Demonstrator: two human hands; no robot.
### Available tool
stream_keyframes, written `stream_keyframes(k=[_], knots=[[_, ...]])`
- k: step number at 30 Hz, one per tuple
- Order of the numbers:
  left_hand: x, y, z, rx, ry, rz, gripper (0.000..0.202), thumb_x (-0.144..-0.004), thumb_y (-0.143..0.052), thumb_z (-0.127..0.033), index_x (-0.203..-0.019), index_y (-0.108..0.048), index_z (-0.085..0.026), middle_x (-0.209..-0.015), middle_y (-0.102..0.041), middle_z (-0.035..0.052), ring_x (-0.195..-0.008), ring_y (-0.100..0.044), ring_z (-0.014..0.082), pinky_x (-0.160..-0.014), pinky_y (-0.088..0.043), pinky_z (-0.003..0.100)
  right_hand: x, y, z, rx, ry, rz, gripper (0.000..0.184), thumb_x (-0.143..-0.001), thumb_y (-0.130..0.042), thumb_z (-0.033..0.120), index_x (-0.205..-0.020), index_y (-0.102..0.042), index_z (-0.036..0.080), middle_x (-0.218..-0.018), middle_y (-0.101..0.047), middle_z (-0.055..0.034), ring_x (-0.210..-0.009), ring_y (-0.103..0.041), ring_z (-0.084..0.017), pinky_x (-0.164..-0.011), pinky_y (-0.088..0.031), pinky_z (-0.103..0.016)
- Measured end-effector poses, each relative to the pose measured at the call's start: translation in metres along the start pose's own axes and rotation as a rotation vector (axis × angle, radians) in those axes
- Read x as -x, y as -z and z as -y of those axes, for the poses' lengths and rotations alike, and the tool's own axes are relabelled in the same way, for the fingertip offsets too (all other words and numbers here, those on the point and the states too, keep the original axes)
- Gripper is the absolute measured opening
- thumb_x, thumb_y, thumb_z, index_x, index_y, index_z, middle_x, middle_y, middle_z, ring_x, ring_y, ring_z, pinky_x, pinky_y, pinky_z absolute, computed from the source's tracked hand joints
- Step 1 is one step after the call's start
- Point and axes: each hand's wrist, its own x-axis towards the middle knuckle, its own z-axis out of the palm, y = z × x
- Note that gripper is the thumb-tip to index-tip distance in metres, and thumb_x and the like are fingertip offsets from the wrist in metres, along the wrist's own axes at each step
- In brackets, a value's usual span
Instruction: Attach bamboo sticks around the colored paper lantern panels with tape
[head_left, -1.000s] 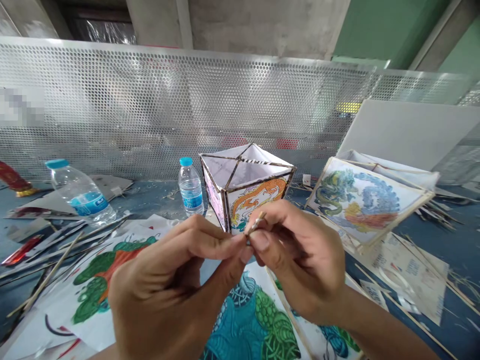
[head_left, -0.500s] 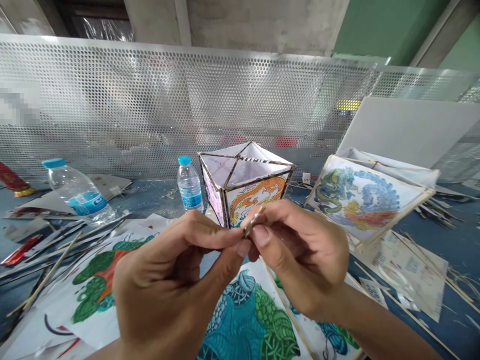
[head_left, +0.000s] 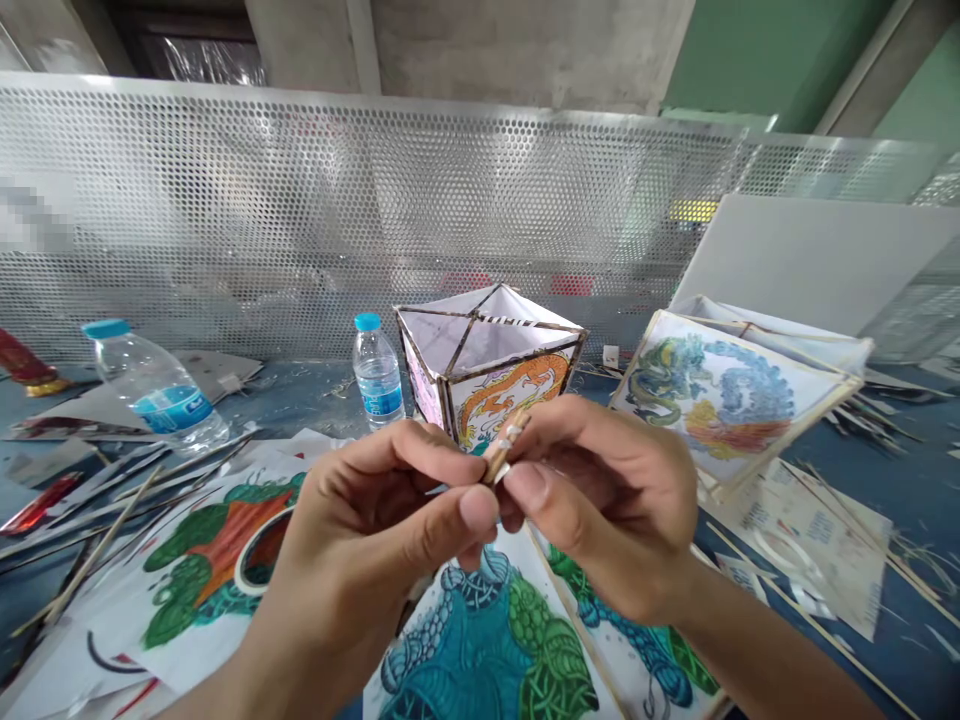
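Note:
Thin bamboo sticks (head_left: 501,457), bundled at the tip and wound with a strip of white tape, are held up in front of me. My left hand (head_left: 367,520) pinches them between thumb and forefinger. My right hand (head_left: 611,500) closes on the same taped end from the other side, its thumb by the tape. The sticks' lower part is hidden behind my fingers. Under the hands lie coloured drawings: a teal and green one (head_left: 469,640) and an orange and green one (head_left: 202,560). Beside my left wrist, a pale ring (head_left: 241,575) shows in part.
A dark-framed paper lantern (head_left: 517,390) stands behind my hands, a pale-framed one (head_left: 720,390) to its right. Two water bottles, one small (head_left: 377,375) and one larger (head_left: 161,395), stand left. Loose sticks (head_left: 105,545) litter the table before a perforated metal screen (head_left: 300,220).
My left hand has lowered its thumb and turned slightly, so more of the taped stick end shows. The pale ring by my left wrist has come into view.

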Motion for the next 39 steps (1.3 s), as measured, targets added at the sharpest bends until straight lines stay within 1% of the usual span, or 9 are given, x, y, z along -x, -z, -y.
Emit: stream_keyframes(k=[2, 5, 10, 13, 20, 25, 31, 34, 39], knots=[[-0.001, -0.002, -0.001, 0.024, 0.036, -0.007, 0.02, -0.063, -0.097, -0.019, -0.065, -0.077, -0.021, -0.058, -0.068, -0.0019, -0.049, -0.058, 0.0068, -0.047, -0.048, 0.013, 0.0, 0.002, -0.001, 0.025, 0.01, 0.01, 0.016, -0.093, -0.067, 0.006, -0.101, -0.07, 0.02, -0.079, -0.071, 0.0015, -0.067, -0.068, -0.008, -0.06, -0.055, -0.016], [-0.002, -0.003, -0.002, 0.043, 0.075, -0.005, 0.023, -0.06, -0.097, -0.019, -0.062, -0.075, -0.019, -0.056, -0.065, -0.0022, -0.048, -0.054, 0.0061, -0.046, -0.046, 0.013, -0.001, 0.004, -0.003, 0.046, 0.019, 0.0, 0.012, -0.093, -0.068, 0.009, -0.099, -0.071, 0.019, -0.076, -0.068, 0.0013, -0.064, -0.065, -0.008, -0.057, -0.055, -0.018], [-0.002, -0.005, -0.003, 0.061, 0.08, 0.01, 0.022, -0.06, -0.097, -0.019, -0.061, -0.075, -0.02, -0.056, -0.064, -0.0021, -0.049, -0.054, 0.0065, -0.047, -0.045, 0.014, -0.002, 0.003, -0.003, -0.088, 0.027, 0.007, 0.013, -0.093, -0.067, 0.009, -0.102, -0.074, 0.016, -0.083, -0.073, -0.0021, -0.067, -0.071, -0.009, -0.06, -0.058, -0.017], [-0.001, -0.006, -0.003, 0.054, 0.069, 0.008, 0.022, -0.059, -0.097, -0.019, -0.06, -0.075, -0.02, -0.056, -0.065, -0.0017, -0.048, -0.054, 0.007, -0.046, -0.044, 0.015, -0.002, 0.002, -0.002, -0.074, 0.016, -0.013, 0.01, -0.095, -0.067, 0.013, -0.1, -0.075, 0.017, -0.081, -0.074, -0.0025, -0.066, -0.071, -0.01, -0.058, -0.058, -0.018], [-0.001, -0.007, -0.003, 0.031, 0.086, -0.028, 0.025, -0.057, -0.098, -0.02, -0.059, -0.074, -0.021, -0.055, -0.063, -0.0021, -0.048, -0.051, 0.0075, -0.045, -0.041, 0.016, -0.001, 0.004, -0.002, -0.072, -0.001, 0.011, 0.017, -0.091, -0.067, 0.006, -0.102, -0.074, 0.018, -0.082, -0.074, -0.0021, -0.066, -0.071, -0.011, -0.058, -0.058, -0.018], [0.001, -0.006, -0.003, 0.06, 0.157, -0.02, 0.025, -0.057, -0.098, -0.02, -0.06, -0.074, -0.02, -0.056, -0.062, -0.0012, -0.05, -0.052, 0.008, -0.047, -0.042, 0.017, -0.002, 0.008, -0.005, -0.056, -0.01, 0.037, 0.019, -0.085, -0.07, 0.001, -0.097, -0.073, 0.016, -0.078, -0.07, 0.0002, -0.064, -0.064, -0.007, -0.056, -0.054, -0.014], [0.005, -0.002, 0.0, 0.169, 0.258, 0.098, 0.02, -0.066, -0.095, -0.02, -0.066, -0.075, -0.021, -0.058, -0.064, -0.0029, -0.049, -0.052, 0.003, -0.051, -0.043, 0.011, -0.004, 0.014, -0.011, -0.13, 0.04, 0.112, 0.018, -0.089, -0.066, 0.002, -0.099, -0.073, 0.016, -0.076, -0.067, 0.0002, -0.061, -0.065, -0.007, -0.053, -0.052, -0.014], [0.006, -0.001, 0.001, 0.175, 0.276, 0.097, 0.021, -0.066, -0.095, -0.019, -0.065, -0.075, -0.019, -0.056, -0.062, -0.0034, -0.049, -0.052, 0.003, -0.051, -0.044, 0.011, -0.004, 0.015, -0.01, -0.066, 0.062, 0.105, 0.016, -0.088, -0.068, 0.003, -0.097, -0.073, 0.016, -0.076, -0.067, 0.0002, -0.06, -0.063, -0.007, -0.051, -0.05, -0.014], [0.004, -0.003, -0.002, 0.133, 0.244, 0.025, 0.022, -0.062, -0.097, -0.017, -0.065, -0.076, -0.02, -0.059, -0.065, -0.003, -0.05, -0.054, 0.0038, -0.05, -0.046, 0.011, -0.001, 0.012, -0.004, 0.085, 0.052, 0.058, 0.013, -0.086, -0.071, 0.009, -0.095, -0.072, 0.018, -0.071, -0.063, 0.0014, -0.055, -0.058, -0.008, -0.047, -0.047, -0.017]])
